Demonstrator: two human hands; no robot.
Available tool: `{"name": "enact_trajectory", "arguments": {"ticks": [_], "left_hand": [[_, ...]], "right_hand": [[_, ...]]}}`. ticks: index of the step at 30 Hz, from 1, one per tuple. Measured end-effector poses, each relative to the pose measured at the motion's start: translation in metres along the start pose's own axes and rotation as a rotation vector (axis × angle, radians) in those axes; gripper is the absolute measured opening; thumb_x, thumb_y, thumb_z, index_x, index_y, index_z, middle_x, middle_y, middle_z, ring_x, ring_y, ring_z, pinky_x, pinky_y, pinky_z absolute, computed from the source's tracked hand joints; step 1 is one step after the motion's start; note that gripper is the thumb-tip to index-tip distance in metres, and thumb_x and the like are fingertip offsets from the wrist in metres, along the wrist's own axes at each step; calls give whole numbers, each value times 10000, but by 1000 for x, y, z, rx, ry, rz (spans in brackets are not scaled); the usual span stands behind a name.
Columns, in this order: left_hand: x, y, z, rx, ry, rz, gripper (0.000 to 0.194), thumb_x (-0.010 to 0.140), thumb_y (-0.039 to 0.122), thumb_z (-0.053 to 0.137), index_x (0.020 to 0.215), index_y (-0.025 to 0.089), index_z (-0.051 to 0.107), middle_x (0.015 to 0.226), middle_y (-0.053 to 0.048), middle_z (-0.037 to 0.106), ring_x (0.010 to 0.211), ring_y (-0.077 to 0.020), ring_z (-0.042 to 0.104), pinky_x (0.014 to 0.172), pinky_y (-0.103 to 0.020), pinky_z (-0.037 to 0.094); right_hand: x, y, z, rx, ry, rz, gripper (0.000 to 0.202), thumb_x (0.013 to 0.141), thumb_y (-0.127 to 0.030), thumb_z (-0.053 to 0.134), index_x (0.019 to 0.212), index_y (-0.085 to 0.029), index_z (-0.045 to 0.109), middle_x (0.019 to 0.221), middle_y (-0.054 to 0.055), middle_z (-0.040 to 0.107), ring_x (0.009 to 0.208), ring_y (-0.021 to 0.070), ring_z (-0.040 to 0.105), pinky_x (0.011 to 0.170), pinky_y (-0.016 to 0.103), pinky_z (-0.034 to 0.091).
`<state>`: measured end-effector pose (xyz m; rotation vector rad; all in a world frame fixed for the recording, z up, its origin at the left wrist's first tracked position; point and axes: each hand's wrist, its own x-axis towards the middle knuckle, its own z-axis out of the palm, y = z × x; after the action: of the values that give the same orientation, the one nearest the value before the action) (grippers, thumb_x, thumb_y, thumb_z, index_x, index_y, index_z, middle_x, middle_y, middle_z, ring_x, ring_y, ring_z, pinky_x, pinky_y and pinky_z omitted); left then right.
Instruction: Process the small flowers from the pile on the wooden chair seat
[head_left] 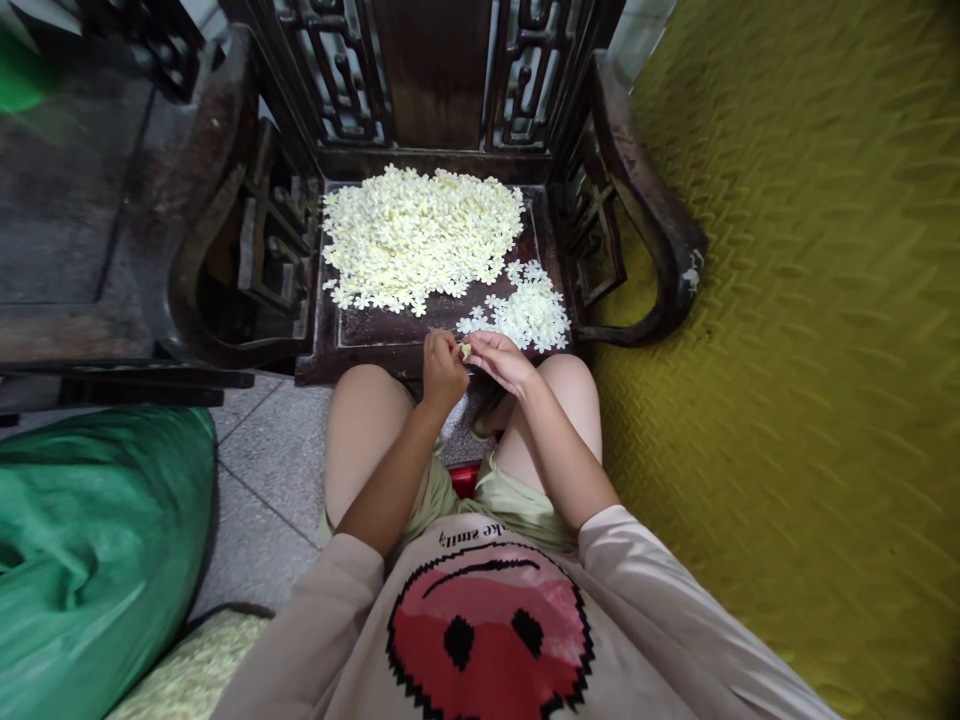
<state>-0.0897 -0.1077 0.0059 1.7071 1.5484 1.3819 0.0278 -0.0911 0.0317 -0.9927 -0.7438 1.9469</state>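
My left hand and my right hand meet just in front of the chair seat's front edge, above the gap between my knees. A small pale yellow flower shows between their fingertips, and both hands are closed on it. Behind them, on the dark wooden seat, lies a large heap of cream-yellow flowers. A smaller pile of whiter flowers is at the seat's front right, close to my right hand.
Curved wooden armrests flank the seat, and a carved backrest rises behind it. A green sack stands on the left floor beside a bag of pale flowers. A yellow textured surface fills the right side.
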Motion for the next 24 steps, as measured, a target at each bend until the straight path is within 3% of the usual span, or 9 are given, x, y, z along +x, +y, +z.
{"name": "enact_trajectory", "arguments": {"ticks": [8,13,19,24], "left_hand": [[-8,9,0,-130,63,-177,191,862,384,383,789,209,403,769,-33,509,745,-154,510,725,-293,408],[-5,12,-5,-310,-54,-293,206,827,390,473,911,202,488,794,-21,577,731,-130,557,710,-264,440],[-1,15,-9,-283,-66,-275,221,808,389,506,831,188,596,818,-34,622,774,-148,568,740,-281,445],[-3,13,-9,-239,-86,-255,234,846,381,441,773,192,557,758,-28,581,770,-148,542,730,-277,437]], "right_hand": [[6,9,4,-43,27,1,376,627,-522,674,701,-165,579,662,-13,556,603,74,474,600,199,404],[8,8,-1,-61,29,-65,364,610,-516,691,713,-188,572,676,-28,532,617,72,459,596,188,380],[7,9,-2,-33,53,-66,281,664,-463,677,760,-222,569,729,-27,546,686,87,498,670,213,403],[5,13,1,29,24,-9,246,683,-416,676,699,-208,545,677,-21,538,680,103,499,675,228,419]]}}
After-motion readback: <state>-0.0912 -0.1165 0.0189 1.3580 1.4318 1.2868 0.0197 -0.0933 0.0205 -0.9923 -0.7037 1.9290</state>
